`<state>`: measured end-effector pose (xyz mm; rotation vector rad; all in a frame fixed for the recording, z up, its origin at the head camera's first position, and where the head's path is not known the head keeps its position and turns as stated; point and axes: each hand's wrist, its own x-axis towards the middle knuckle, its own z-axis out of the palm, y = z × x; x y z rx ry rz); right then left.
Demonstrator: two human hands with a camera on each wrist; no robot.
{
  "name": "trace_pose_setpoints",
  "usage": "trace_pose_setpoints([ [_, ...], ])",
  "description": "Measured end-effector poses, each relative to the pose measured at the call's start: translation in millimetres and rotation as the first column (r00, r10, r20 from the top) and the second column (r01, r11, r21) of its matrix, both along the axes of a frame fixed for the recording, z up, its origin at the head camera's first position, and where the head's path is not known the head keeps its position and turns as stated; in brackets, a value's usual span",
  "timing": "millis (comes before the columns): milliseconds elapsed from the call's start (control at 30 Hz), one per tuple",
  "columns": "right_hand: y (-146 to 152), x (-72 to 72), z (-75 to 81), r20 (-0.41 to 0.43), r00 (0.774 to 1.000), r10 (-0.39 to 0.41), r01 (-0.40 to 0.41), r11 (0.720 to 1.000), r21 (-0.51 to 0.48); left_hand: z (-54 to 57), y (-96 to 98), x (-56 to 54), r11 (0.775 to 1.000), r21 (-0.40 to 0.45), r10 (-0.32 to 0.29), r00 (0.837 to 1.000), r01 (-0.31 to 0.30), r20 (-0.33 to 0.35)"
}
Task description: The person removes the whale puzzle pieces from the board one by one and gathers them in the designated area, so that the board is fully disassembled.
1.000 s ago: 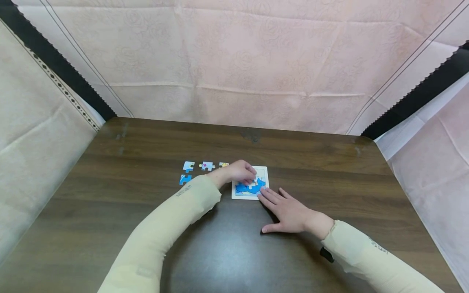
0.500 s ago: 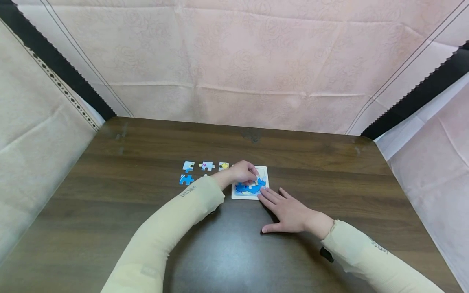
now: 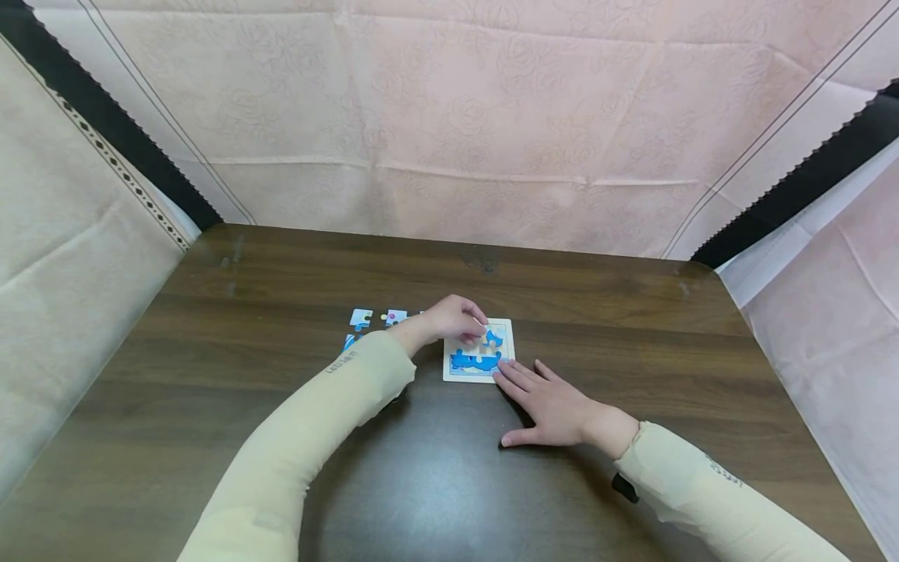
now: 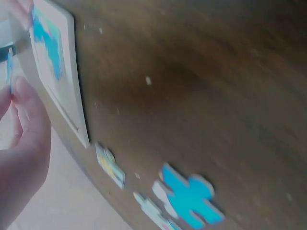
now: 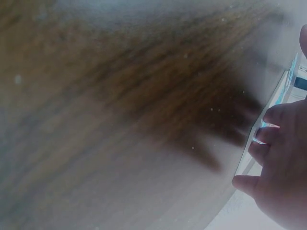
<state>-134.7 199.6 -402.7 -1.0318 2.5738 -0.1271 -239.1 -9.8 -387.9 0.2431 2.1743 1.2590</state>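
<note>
My left hand [image 3: 449, 318] is over the upper left of a small white-framed jigsaw board [image 3: 449, 376]. In the left wrist view its thumb and finger pinch a thin puzzle piece [image 4: 9, 67], seen edge-on and raised off the board. The head view shows that piece's blue printed face [image 3: 494, 338] just right of the fingertips. Along the board's lower part lies a blue whale picture [image 3: 470, 363] made of fitted pieces. My right hand [image 3: 555, 410] lies with fingers spread, its fingertips on the board's lower right corner and its thumb toward the table.
Left of the board, loose puzzle pieces lie on the dark wooden table [image 3: 597, 312]: a pale blue one [image 3: 361, 317], one with a pink mark [image 3: 395, 316] and a blue one [image 4: 192, 196]. A yellow-marked piece [image 4: 109, 165] lies close to the board. Pale cloth [image 3: 456, 117] hangs behind.
My left hand has shifted slightly left and away from me, bringing the pinched blue piece off the whale's right end. The right hand has stayed still.
</note>
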Motion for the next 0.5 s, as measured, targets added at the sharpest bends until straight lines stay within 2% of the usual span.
trace_pose_setpoints([
  [233,-0.4,0.1,-0.2,-0.006,1.0,0.003,-0.003,1.0,0.001,7.1,-21.7,-2.3,0.999,0.033,0.034,0.999,-0.034,0.002],
  [500,-0.1,-0.5,-1.5,0.004,1.0,0.002,-0.002,1.0,0.003,9.8,-43.6,-3.2,0.997,0.031,0.076,0.997,-0.077,0.023],
])
